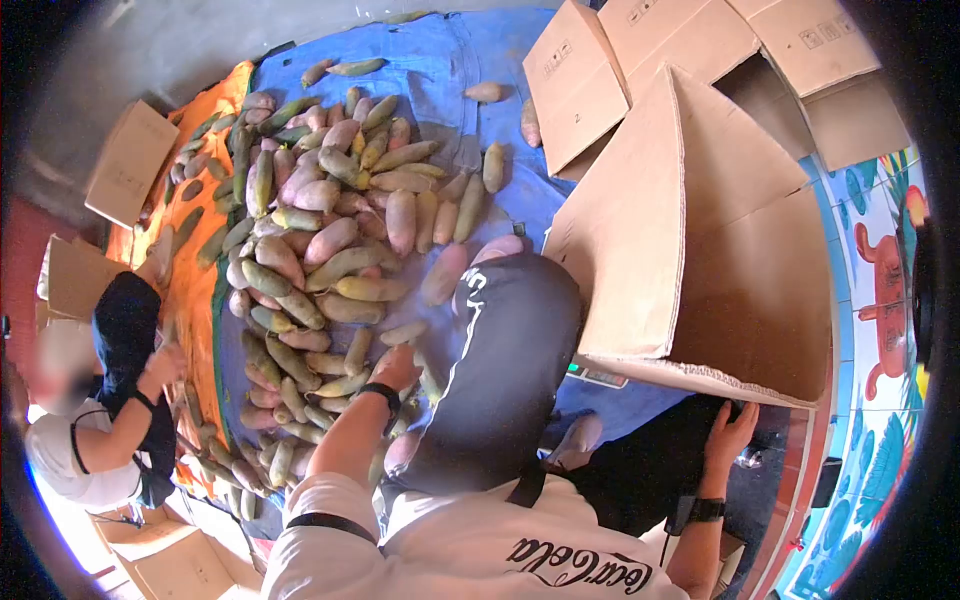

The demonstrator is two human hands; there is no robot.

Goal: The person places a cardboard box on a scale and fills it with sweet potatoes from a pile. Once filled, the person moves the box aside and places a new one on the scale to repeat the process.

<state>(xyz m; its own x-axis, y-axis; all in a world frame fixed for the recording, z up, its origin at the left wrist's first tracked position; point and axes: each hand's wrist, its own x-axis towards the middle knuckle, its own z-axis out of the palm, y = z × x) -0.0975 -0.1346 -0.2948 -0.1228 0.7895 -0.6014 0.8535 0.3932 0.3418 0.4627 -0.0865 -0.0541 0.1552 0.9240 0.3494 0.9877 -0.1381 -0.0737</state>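
My left hand reaches down over the pile of long green and pinkish root vegetables, which look like radishes. One greenish radish lies just beyond its fingers. Those fingers point away from me and are blurred, so their grip does not show. To the right, my right hand is at the lower edge of a large open cardboard box, thumb and fingers apart. The box tilts with its mouth toward the right. Beneath its near side a small green display shows.
A blue sheet and an orange sheet lie under the radishes. More cardboard boxes stand at the back right, another box at the left. On the left sits another person, one hand near the pile. My bent knee juts up centrally.
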